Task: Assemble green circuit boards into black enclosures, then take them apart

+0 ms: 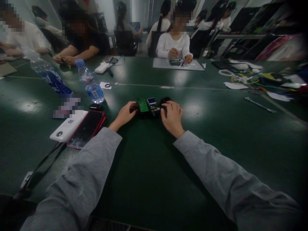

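Between my hands, on the green tabletop, lies a small electronic device in parts. A green circuit board (143,106) sits in a black casing, and my left hand (124,115) is closed at that casing's left edge, its fingertips partly hidden. Just right of the board is a part with a small display (151,101) and exposed electronics (155,110) below it. My right hand (173,118) has its fingers curled over a black case part (165,100) on the right. Whether these parts are joined, I cannot tell.
To the left lie a red-edged phone (87,129), a white power bank (66,128) with a cable, and two plastic bottles (92,85). A wrench (260,105) and tangled cables (250,77) are at right. Across the table a person works over a grey mat (161,65).
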The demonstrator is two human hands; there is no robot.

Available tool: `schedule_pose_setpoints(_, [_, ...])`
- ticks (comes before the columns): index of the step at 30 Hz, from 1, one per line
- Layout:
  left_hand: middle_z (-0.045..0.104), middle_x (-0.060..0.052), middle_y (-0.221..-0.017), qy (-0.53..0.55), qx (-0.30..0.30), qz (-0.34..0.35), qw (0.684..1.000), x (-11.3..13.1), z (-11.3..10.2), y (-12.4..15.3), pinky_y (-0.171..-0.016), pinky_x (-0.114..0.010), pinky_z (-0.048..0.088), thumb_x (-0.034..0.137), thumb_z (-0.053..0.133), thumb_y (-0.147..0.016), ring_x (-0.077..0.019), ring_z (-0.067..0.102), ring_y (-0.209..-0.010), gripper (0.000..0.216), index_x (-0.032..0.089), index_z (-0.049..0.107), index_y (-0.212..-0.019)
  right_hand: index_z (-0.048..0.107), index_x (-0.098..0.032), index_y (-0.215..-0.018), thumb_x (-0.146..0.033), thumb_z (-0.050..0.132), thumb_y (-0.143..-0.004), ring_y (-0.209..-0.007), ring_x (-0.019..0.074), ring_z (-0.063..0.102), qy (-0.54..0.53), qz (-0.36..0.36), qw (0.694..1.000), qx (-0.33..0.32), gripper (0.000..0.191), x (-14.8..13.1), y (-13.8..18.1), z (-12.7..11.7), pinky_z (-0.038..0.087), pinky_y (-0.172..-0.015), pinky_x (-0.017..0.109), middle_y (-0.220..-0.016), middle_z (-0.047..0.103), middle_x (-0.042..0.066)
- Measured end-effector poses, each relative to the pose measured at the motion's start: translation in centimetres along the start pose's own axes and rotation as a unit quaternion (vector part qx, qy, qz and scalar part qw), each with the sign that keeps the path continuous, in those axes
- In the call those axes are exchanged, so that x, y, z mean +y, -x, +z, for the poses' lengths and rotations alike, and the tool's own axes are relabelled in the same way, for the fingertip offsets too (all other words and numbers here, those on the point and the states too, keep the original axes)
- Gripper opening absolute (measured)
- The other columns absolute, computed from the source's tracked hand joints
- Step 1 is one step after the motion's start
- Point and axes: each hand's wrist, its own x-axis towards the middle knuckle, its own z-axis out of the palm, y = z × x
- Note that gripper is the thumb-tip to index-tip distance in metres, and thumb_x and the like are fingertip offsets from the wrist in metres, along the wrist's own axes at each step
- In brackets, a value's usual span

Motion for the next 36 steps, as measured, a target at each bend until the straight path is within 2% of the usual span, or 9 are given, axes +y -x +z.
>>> schedule_pose_setpoints(10, [0.070, -0.010, -0.117, -0.004, 0.004, -0.001, 1.000, -0.35, 0.28, -0.18, -0.099, -0.045, 0.053, 0.020, 0.065, -0.088, -0.0230, 0.067, -0.110, 0.043, 0.021, 0.054, -0.129, 0.057, -0.019, -0.121, -0.031, 0.039, -0.100, -0.125, 0.0317, 0.045, 0.019, 0.012, 1.000, -0.011, 0.030, -0.13, -0.10, 0.05, 0.033, -0.102, 0.051, -0.131, 0.053, 0.015])
schedule_pose_setpoints(36, [0.069, -0.010, -0.117, -0.002, 0.002, 0.006, 1.000, -0.48, 0.26, -0.15, -0.098, -0.046, 0.053, 0.021, 0.065, -0.088, -0.0232, 0.067, -0.109, 0.043, 0.020, 0.054, -0.130, 0.058, -0.019, -0.119, -0.030, 0.039, -0.099, -0.127, 0.0318, 0.043, 0.021, 0.011, 1.000, -0.021, 0.029, -0.10, -0.10, -0.03, 0.032, -0.103, 0.051, -0.131, 0.052, 0.015])
